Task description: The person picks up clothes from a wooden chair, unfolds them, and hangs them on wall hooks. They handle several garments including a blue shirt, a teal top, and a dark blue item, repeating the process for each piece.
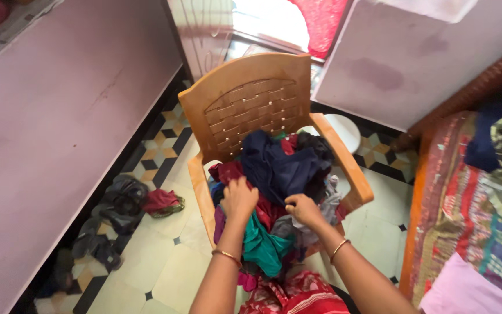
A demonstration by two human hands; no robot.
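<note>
Left hand: the left hand [239,199] sits curled on top of the clothes pile [280,192], fingers bunched into the maroon and teal cloth.
Right hand: the right hand [303,209] pinches a fold of grey garment [321,212] at the front of the heap.
Clothes pile: it fills the seat of the plastic armchair [251,99], a dark blue garment [277,166] on top, teal cloth [262,244] spilling over the front edge.
Chair edges: both armrests hem the pile in; the backrest rises behind it.
Open room: bare tiled floor [164,261] lies left of the chair; more clothes [123,203] lie along the wall.
Right side: a bed with a patterned cover [472,221] stands close by, leaving a narrow strip of floor.
</note>
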